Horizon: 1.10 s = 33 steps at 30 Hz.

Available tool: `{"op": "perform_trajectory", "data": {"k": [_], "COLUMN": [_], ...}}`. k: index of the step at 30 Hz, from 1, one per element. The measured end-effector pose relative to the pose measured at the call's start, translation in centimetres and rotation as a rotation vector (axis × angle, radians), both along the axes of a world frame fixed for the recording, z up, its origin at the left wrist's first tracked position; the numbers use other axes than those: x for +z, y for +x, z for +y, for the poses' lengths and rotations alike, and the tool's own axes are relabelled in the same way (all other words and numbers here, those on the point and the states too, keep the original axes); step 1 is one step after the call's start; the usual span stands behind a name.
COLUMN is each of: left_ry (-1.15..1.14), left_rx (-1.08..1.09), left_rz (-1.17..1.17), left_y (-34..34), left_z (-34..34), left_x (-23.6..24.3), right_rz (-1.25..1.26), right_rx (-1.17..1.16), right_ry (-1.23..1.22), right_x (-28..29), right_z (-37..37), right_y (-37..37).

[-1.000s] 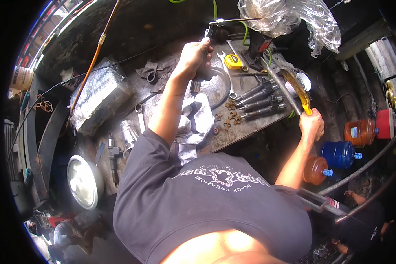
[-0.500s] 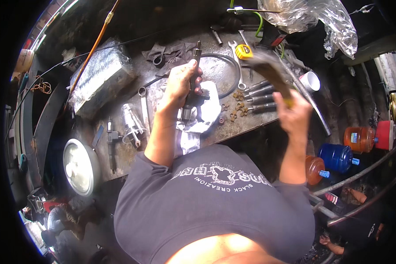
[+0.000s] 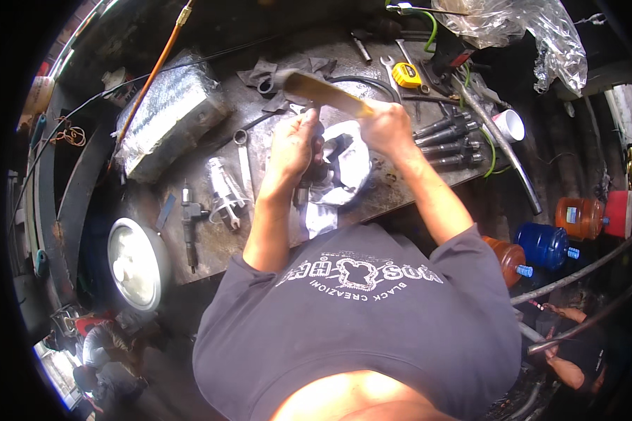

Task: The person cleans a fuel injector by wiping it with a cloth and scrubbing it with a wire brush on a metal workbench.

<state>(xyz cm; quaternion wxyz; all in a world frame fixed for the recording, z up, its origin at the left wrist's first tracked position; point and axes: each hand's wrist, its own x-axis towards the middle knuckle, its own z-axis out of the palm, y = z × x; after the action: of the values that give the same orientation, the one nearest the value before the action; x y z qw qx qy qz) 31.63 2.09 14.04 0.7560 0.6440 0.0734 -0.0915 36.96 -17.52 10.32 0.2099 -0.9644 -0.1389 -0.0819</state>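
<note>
My left hand (image 3: 292,149) is closed around a dark metal fuel injector (image 3: 317,174), holding it roughly upright above a white cloth (image 3: 352,156); the hand hides most of it. In my right hand (image 3: 389,130) is the handle of a hammer (image 3: 330,96). Its blurred head lies over the top of my left hand, and I cannot tell whether it touches the injector. Another injector (image 3: 190,223) lies at the left of the metal bench, beside one in clear plastic (image 3: 225,189). Several dark injectors (image 3: 451,146) lie in a row right of my right hand.
A wrench (image 3: 245,165) lies left of my left hand. Toward the back are a yellow tape measure (image 3: 406,75) and dark rags (image 3: 258,72). A plastic-wrapped box (image 3: 172,119), a white round lid (image 3: 135,263), a metal pipe (image 3: 502,144) and a white cup (image 3: 512,126) stand around.
My right hand has swung the hammer leftward, from above the row of injectors to over my left hand. The left hand keeps hold of the injector; its top end is now covered.
</note>
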Motion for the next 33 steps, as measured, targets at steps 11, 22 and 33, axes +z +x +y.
{"op": "perform_trajectory", "data": {"k": [11,22,33], "left_ry": [-0.059,0.21,0.046], "left_rx": [-0.052,0.014,0.074], "left_rz": [0.042,-0.1,-0.165], "left_y": [0.6,0.0,-1.5], "left_z": [0.0,0.4,0.7], "left_x": [0.6,-0.1,0.1], "right_rz": [-0.248,-0.042,-0.071], "right_rx": [0.079,0.045,0.146], "right_ry": [-0.159,-0.079,-0.076], "right_x": [1.5,4.9,6.2], "right_z": [0.0,-0.4,0.3], "right_y": [1.0,0.6,1.3]}}
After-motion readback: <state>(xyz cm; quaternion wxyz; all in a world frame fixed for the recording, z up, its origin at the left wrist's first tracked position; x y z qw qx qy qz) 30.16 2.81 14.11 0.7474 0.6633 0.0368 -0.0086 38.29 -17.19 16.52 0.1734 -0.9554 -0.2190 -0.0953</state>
